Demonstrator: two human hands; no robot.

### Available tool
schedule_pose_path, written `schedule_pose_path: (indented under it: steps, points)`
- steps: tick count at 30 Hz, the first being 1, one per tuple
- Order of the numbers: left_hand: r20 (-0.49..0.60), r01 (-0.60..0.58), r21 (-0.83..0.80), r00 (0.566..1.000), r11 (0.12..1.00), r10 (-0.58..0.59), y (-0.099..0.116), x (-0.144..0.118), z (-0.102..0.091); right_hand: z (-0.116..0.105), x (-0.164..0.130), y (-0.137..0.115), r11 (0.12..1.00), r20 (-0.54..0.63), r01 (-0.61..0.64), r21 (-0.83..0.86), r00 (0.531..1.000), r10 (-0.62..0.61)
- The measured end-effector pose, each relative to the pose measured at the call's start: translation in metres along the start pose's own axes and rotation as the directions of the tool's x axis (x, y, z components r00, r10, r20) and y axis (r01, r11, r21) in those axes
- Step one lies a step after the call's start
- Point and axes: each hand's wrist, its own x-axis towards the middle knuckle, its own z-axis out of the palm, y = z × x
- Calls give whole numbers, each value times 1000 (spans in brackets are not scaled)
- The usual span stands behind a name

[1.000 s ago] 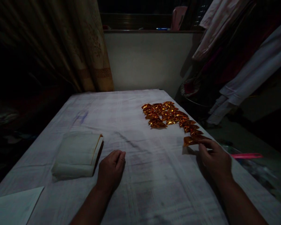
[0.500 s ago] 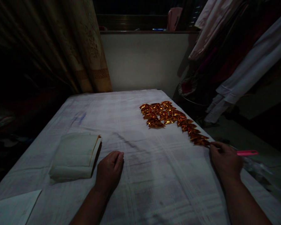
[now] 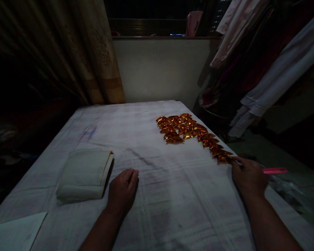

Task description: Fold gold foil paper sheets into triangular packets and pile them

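On the plaid-sheeted table [image 3: 159, 195], my left hand [image 3: 122, 186] rests with its fingers curled in and nothing visible in them. Just left of it lies a folded, pale paper-like packet [image 3: 82, 174] with a yellowish edge. At the table's right side, my right hand [image 3: 249, 176] pinches the tip of the nearest gold foil-wrapped piece [image 3: 224, 159]. That piece ends a slanting row of overlapping foil-wrapped pieces [image 3: 209, 142], which joins a cluster [image 3: 175, 127] farther back. A pink handle [image 3: 275, 170] shows beyond my right hand; I cannot tell whether the hand touches it.
A white sheet [image 3: 15, 230] lies at the near left corner. Patterned curtains [image 3: 102, 62] hang at the back left, and clothes [image 3: 277, 76] hang on the right. A pink jug [image 3: 193, 23] stands on the sill. Clear plastic [image 3: 288, 188] lies past the right table edge.
My right hand has shifted slightly left, and the nearest foil-wrapped piece has moved a little closer to the row. My left hand stays where it was.
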Motion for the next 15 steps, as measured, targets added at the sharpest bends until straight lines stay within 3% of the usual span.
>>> schedule_pose_path:
  steps: [7, 15]
  points:
    - [-17, -5, -11, 1000, 1000, 5, 0, 0, -1, -1, 7, -1, 999, -4, 36, -23, 999, -36]
    - [-8, -3, -11, 1000, 1000, 3, -1, -1, -1, -17, 0, -20, 994, 26, 67, -86, 998, -66]
